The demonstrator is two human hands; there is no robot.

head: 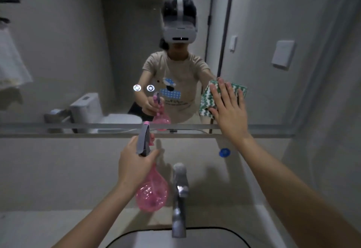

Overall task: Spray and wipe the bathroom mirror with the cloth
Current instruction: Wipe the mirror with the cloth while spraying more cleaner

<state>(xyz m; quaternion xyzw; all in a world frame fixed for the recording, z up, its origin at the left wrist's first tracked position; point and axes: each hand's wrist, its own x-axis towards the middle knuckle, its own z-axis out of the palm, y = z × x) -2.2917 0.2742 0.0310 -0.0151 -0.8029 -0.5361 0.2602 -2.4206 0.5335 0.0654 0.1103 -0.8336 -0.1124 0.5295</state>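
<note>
A: Item one, surface and room?
B: Bathroom mirror (78,52), wall-mounted above a narrow ledge (58,135); pale grey walls; white basin (136,240) at the bottom edge. A toilet and a door show in the reflection.

A: Item two, surroundings and obstructions?
B: Chrome tap (179,199), upright, between the two arms. Small blue round object (224,152) on the wall below the ledge.

A: Item three, task things and hands?
B: Cloth (207,101), green-and-white zigzag weave, on the glass at the mirror's lower right. Right hand (228,109) lies flat on it, fingers straight and slightly spread. Spray bottle (151,191), translucent pink, bulbous, grey trigger head; left hand (134,163) grips its neck below the ledge, nozzle towards the mirror.
</note>
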